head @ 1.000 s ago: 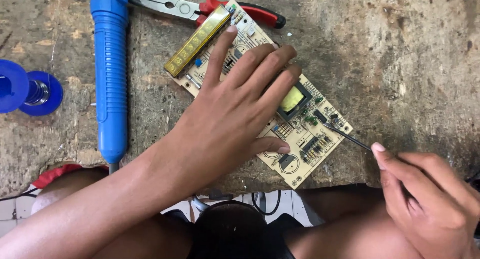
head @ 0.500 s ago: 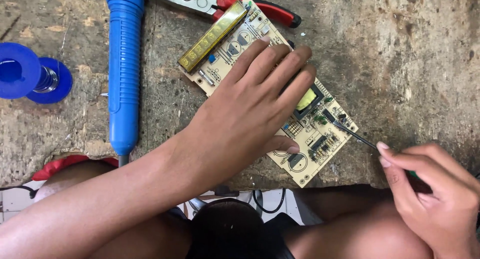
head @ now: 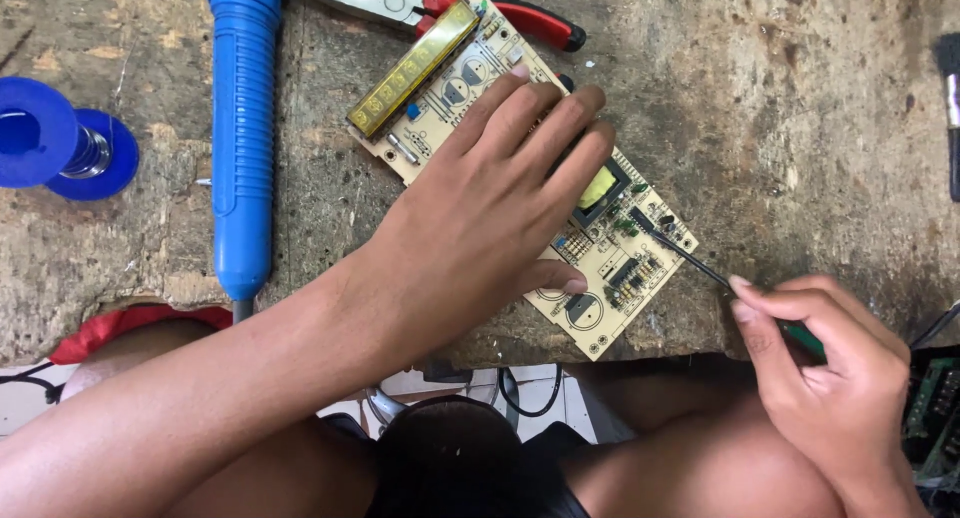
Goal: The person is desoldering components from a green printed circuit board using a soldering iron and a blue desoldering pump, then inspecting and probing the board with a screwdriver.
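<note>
One beige circuit board (head: 455,88) with yellow strip.

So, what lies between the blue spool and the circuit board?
The blue desoldering pump lies between the spool and board, upright in the head view.
</note>
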